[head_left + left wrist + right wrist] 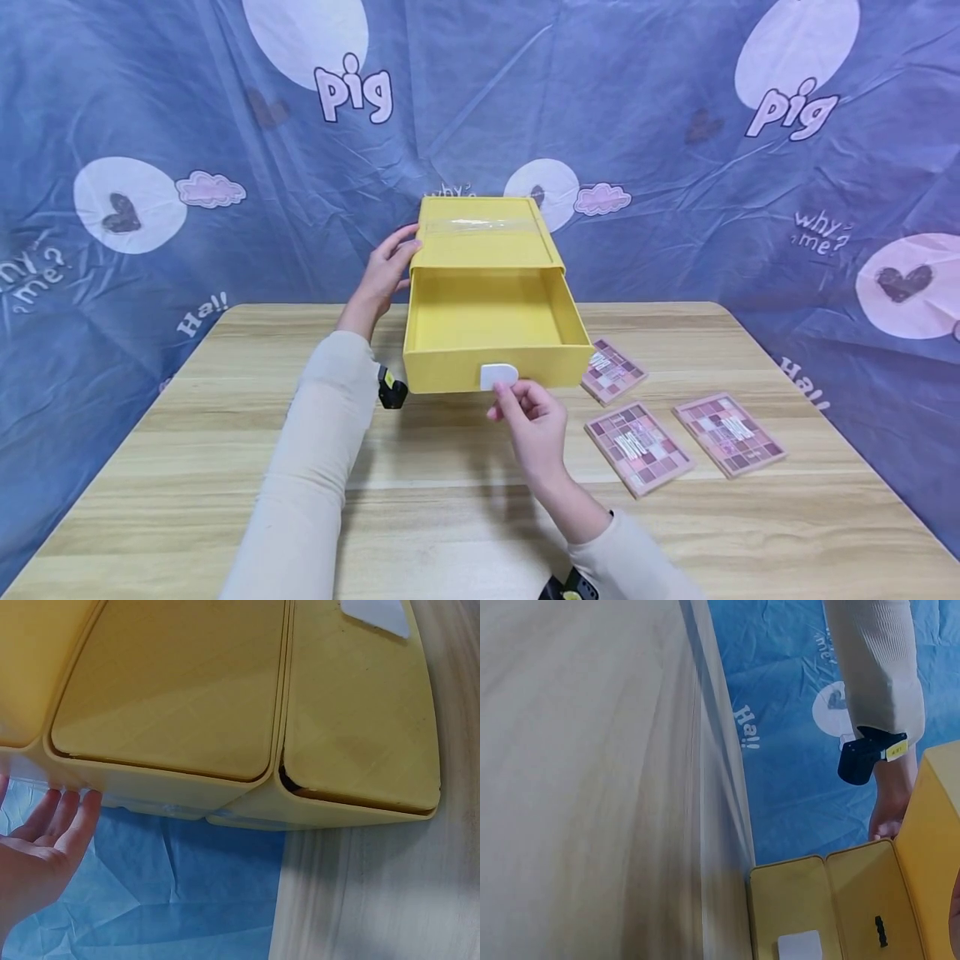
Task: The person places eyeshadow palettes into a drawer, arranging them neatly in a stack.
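A yellow drawer unit (480,237) stands at the back of the table, tiers stacked. Its top drawer (480,367) is pulled out toward me, and the inside shows bare. My right hand (536,425) pinches the lower edge of the white pull tab (498,377) on that drawer's front between thumb and fingers. My left hand (386,271) rests along the unit's left side, near its top edge. In the left wrist view its extended fingers (79,825) touch the yellow side wall, below the drawer fronts in that picture.
Three eyeshadow palettes lie on the wooden table (225,433) right of the unit: one palette (617,373) beside the drawer, another palette (639,448) nearer me, a third palette (729,433) farther right. Behind hangs a blue printed cloth (465,100). A lower drawer front carries a black strip (881,930).
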Action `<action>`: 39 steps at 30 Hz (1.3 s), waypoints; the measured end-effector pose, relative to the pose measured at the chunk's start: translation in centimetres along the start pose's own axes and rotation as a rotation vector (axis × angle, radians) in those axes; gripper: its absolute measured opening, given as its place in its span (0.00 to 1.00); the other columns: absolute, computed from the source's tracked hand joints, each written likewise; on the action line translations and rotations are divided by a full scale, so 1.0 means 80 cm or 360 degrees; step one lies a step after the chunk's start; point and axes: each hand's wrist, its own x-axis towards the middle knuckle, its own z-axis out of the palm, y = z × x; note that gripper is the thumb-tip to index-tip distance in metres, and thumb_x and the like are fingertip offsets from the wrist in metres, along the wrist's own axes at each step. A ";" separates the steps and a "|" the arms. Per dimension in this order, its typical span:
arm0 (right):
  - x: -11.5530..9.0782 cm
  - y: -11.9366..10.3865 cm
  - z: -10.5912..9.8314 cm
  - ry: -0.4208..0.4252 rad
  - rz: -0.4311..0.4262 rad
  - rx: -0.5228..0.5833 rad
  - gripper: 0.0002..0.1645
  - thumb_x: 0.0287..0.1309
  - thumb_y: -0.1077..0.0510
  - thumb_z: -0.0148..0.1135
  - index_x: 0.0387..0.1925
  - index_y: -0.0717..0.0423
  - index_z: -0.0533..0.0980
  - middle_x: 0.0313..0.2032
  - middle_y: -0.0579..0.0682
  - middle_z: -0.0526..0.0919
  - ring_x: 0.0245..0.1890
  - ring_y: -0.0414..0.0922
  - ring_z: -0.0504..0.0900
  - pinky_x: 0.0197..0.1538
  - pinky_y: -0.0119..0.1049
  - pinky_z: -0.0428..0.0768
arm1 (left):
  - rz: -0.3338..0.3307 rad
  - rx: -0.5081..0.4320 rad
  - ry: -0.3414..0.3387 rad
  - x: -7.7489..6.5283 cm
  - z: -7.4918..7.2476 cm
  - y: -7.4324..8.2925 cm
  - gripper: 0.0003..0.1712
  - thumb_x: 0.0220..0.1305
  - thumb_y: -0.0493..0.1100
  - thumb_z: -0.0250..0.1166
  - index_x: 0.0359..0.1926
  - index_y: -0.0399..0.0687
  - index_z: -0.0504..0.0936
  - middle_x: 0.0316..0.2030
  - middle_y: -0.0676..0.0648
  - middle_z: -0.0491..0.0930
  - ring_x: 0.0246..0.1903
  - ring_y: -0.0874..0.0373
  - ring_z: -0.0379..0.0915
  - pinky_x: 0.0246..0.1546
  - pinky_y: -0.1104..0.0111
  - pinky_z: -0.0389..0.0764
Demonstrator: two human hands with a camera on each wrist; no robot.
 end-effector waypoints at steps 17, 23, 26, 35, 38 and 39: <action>-0.012 -0.102 0.028 0.0057 0.0144 -0.0007 0.10 0.50 0.71 0.55 0.18 0.74 0.67 0.14 0.46 0.75 0.15 0.38 0.74 0.24 0.29 0.74 | 0.0008 -0.0063 -0.0055 -0.002 0.002 -0.001 0.26 0.58 0.48 0.54 0.59 0.54 0.65 0.51 0.44 0.65 0.48 0.54 0.63 0.47 0.54 0.64; -0.015 -0.103 0.026 0.0058 0.0148 0.0022 0.09 0.50 0.71 0.55 0.19 0.74 0.67 0.14 0.47 0.75 0.15 0.39 0.74 0.24 0.30 0.74 | 0.0011 -0.0070 -0.0055 -0.002 0.003 -0.001 0.26 0.58 0.48 0.54 0.59 0.54 0.65 0.50 0.44 0.65 0.48 0.54 0.63 0.47 0.53 0.64; -0.015 -0.103 0.025 0.0063 0.0164 0.0022 0.08 0.50 0.71 0.55 0.21 0.75 0.68 0.15 0.47 0.75 0.16 0.39 0.74 0.25 0.30 0.75 | 0.0012 -0.0065 -0.0049 -0.002 0.004 -0.001 0.26 0.58 0.48 0.54 0.59 0.54 0.65 0.50 0.44 0.66 0.48 0.54 0.63 0.47 0.54 0.64; -0.017 -0.101 0.019 -0.0058 0.0151 0.0032 0.03 0.48 0.76 0.53 0.24 0.69 0.71 0.18 0.48 0.76 0.19 0.40 0.75 0.26 0.32 0.75 | 0.0023 -0.0019 -0.0014 -0.003 0.003 -0.002 0.26 0.58 0.48 0.54 0.58 0.55 0.65 0.51 0.45 0.66 0.47 0.55 0.64 0.46 0.56 0.66; -0.019 -0.089 0.011 -0.0151 0.0088 0.0066 0.01 0.51 0.70 0.54 0.27 0.67 0.72 0.21 0.50 0.77 0.21 0.40 0.76 0.28 0.32 0.76 | 0.0020 -0.0009 -0.0008 -0.003 0.002 -0.002 0.26 0.58 0.48 0.54 0.58 0.54 0.65 0.51 0.45 0.66 0.47 0.54 0.64 0.46 0.55 0.66; -0.019 -0.088 0.008 -0.0177 0.0083 0.0053 0.02 0.51 0.69 0.55 0.28 0.67 0.72 0.21 0.50 0.77 0.22 0.41 0.76 0.28 0.33 0.76 | 0.0023 -0.0009 -0.0009 -0.003 0.002 -0.002 0.26 0.58 0.48 0.54 0.58 0.54 0.65 0.51 0.45 0.66 0.47 0.54 0.64 0.46 0.55 0.66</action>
